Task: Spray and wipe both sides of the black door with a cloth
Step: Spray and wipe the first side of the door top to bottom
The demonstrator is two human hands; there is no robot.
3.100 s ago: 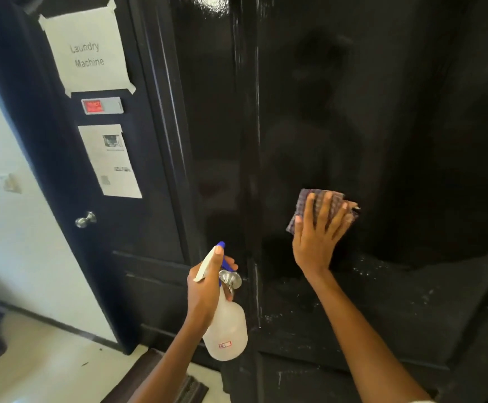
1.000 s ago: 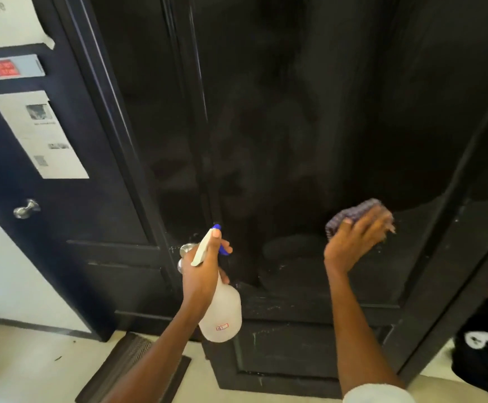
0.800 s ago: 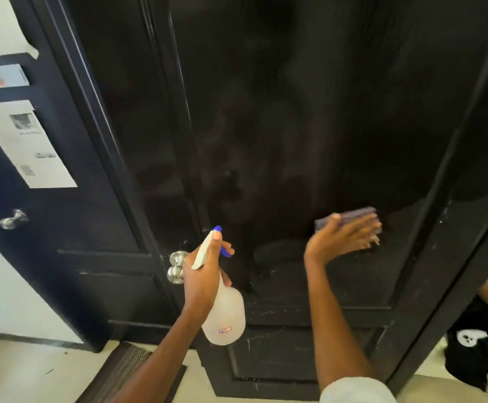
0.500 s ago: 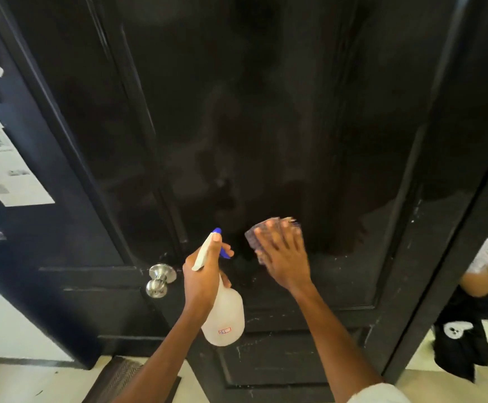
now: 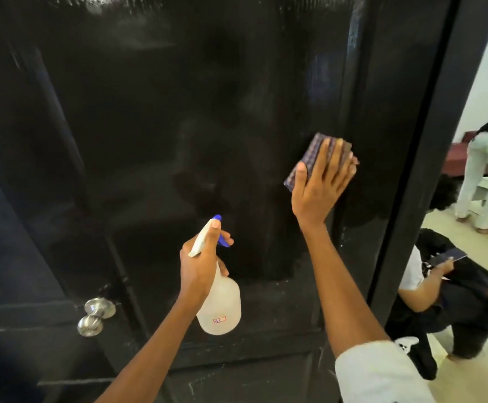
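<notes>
The black door [image 5: 179, 126] fills most of the view, glossy, with pale specks low on its panel. Against it, up near its right-hand stile, the right hand [image 5: 320, 187] lies flat with fingers spread, pressing a folded checked cloth [image 5: 309, 154] onto the surface. Lower and left of the cloth, just off the door, the left hand [image 5: 200, 264] grips the neck of a translucent spray bottle [image 5: 221, 306] — one finger rests on the blue trigger, nozzle towards the door. A silver knob [image 5: 94, 315] sits at the door's lower left. Past the door's right edge, one person [image 5: 440, 295] crouches and another [image 5: 487, 170] bends over.
</notes>
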